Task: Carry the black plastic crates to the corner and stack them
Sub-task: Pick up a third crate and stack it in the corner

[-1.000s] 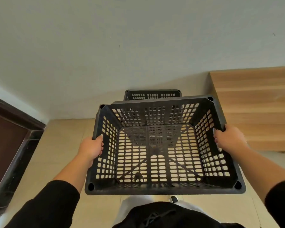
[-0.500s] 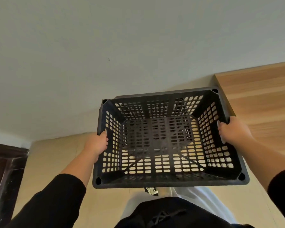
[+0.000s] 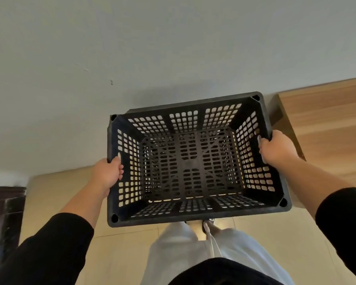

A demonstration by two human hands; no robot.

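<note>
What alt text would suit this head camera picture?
Two hands, left hand and right hand, grip the short sides of an empty black plastic crate, held by a pale wall and wooden cabinet.

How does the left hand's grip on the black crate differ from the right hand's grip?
The left hand holds the crate on its left side wall, the right hand on its right side wall. The left hand grips nearer to the person and lower in the picture; the right hand grips farther along the rim, closer to the wooden panel. Both hands curl round the crate's top edge, and both arms wear black sleeves.
</note>
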